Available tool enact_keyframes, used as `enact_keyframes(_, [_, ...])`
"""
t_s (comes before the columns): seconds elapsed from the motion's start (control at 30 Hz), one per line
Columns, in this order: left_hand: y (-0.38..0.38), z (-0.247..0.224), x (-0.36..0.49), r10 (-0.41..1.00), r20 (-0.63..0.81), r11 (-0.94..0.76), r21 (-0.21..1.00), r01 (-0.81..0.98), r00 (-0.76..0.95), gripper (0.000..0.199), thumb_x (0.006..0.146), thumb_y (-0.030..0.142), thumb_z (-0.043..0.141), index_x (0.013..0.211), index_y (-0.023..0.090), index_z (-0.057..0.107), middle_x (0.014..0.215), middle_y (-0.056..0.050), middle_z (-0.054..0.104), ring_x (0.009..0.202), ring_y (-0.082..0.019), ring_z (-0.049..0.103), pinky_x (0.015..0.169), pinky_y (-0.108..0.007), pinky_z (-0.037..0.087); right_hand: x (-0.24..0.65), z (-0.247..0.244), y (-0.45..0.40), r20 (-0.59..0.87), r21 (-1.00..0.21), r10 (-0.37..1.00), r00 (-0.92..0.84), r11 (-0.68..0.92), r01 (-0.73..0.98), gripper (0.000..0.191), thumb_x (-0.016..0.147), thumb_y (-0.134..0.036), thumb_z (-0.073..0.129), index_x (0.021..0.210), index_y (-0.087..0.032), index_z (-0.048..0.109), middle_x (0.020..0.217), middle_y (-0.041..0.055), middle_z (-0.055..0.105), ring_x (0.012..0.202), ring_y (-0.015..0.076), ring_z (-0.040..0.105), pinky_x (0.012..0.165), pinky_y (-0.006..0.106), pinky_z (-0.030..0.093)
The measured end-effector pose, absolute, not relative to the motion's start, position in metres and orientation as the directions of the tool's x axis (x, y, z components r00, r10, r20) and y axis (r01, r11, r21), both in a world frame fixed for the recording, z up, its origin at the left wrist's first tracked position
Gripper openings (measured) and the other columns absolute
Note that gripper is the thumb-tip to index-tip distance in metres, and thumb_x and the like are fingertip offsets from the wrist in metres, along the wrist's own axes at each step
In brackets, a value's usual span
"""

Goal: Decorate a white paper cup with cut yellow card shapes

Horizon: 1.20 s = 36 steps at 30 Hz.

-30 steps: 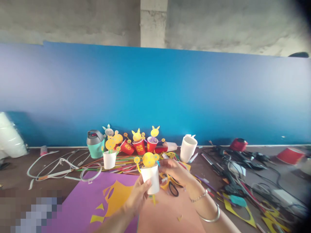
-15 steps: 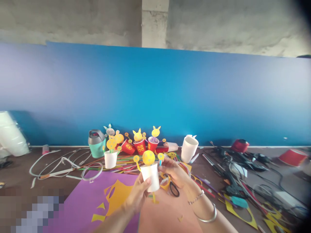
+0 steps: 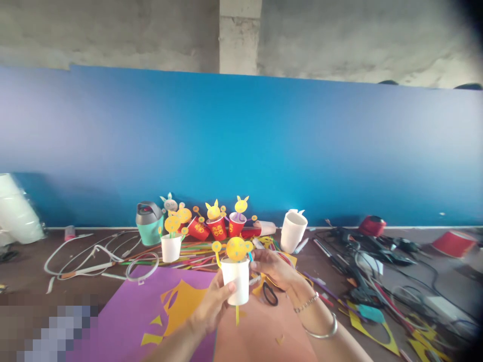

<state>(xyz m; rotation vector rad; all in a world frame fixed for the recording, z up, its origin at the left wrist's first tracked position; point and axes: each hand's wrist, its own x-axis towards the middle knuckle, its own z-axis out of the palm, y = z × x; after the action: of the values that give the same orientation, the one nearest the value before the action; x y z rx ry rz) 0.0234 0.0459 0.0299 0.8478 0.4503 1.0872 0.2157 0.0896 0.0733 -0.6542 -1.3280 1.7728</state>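
My left hand is wrapped round a white paper cup, held upright above the paper sheets. From the cup's mouth rises a round yellow paper face. Two small yellow discs flank it; the left one sits on a yellow strip, the right one by a blue strip. A yellow stick pokes out below the cup's base. My right hand pinches at the blue strip beside the cup's right rim. Black-handled scissors lie below my right hand, partly covered.
Purple paper and orange paper lie in front, with yellow scraps on them. Behind stand red cups with paper animals, a white cup, a teal container and a white mug. Cables and a glue gun lie right.
The cup has come slightly lower and to the right, and the yellow face now sits higher above its rim, nearer the right disc. More of the stick shows underneath.
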Motion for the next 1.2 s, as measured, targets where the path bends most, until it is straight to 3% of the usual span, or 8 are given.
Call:
enact_keyframes(0.17, [0.049, 0.028, 0.023, 0.914, 0.064, 0.205, 0.778, -0.594, 0.400, 0.078, 0.069, 0.044, 0.089, 0.137, 0.021, 0.059, 0.114, -0.013, 0.075, 0.102, -0.032, 0.071, 0.089, -0.039, 0.054, 0.215, 0.074, 0.091, 0.092, -0.947, 0.884, -0.458, -0.065, -0.316, 0.034, 0.064, -0.035, 0.092, 0.080, -0.017, 0.067, 0.073, -0.0007, 0.069, 0.068, 0.0150, 0.063, 0.068, 0.027, 0.049])
enact_keyframes(0.37, [0.050, 0.024, 0.022, 0.918, 0.074, 0.179, 0.799, -0.575, 0.389, 0.075, 0.070, 0.046, 0.088, 0.135, 0.020, 0.060, 0.098, -0.010, 0.077, 0.084, -0.024, 0.073, 0.064, -0.026, 0.051, 0.216, 0.074, 0.091, 0.008, -0.955, 0.910, -0.415, -0.116, -0.275, 0.036, 0.063, -0.040, 0.091, 0.078, -0.017, 0.068, 0.073, -0.0006, 0.067, 0.069, 0.0145, 0.061, 0.065, 0.025, 0.046])
enact_keyframes(0.73, [0.052, 0.028, 0.023, 0.923, 0.116, 0.124, 0.813, -0.569, 0.366, 0.071, 0.074, 0.041, 0.086, 0.136, 0.022, 0.059, 0.110, -0.010, 0.074, 0.101, -0.027, 0.069, 0.082, -0.032, 0.052, 0.216, 0.066, 0.096, 0.015, -0.946, 0.903, -0.429, -0.126, -0.299, 0.032, 0.068, -0.040, 0.088, 0.080, -0.017, 0.069, 0.073, -0.0005, 0.066, 0.072, 0.0144, 0.060, 0.069, 0.026, 0.046])
enact_keyframes(1.0, [0.056, 0.017, 0.020, 0.953, 0.091, 0.069, 0.865, -0.497, 0.290, 0.067, 0.074, 0.041, 0.086, 0.132, 0.021, 0.060, 0.097, -0.008, 0.074, 0.076, -0.019, 0.067, 0.068, -0.027, 0.051, 0.207, 0.077, 0.087, 0.008, -0.939, 0.934, -0.357, -0.116, -0.323, 0.032, 0.067, -0.039, 0.088, 0.080, -0.018, 0.068, 0.075, -0.0011, 0.066, 0.069, 0.0139, 0.059, 0.072, 0.027, 0.048])
enact_keyframes(1.2, [0.058, 0.022, 0.022, 0.977, 0.092, 0.013, 0.877, -0.480, 0.195, 0.070, 0.068, 0.045, 0.088, 0.129, 0.022, 0.062, 0.101, -0.008, 0.074, 0.082, -0.021, 0.067, 0.073, -0.029, 0.052, 0.204, 0.078, 0.086, 0.030, -0.986, 0.913, -0.406, -0.040, -0.163, 0.035, 0.074, -0.043, 0.082, 0.095, -0.019, 0.068, 0.089, 0.0025, 0.069, 0.081, 0.0186, 0.064, 0.074, 0.031, 0.051])
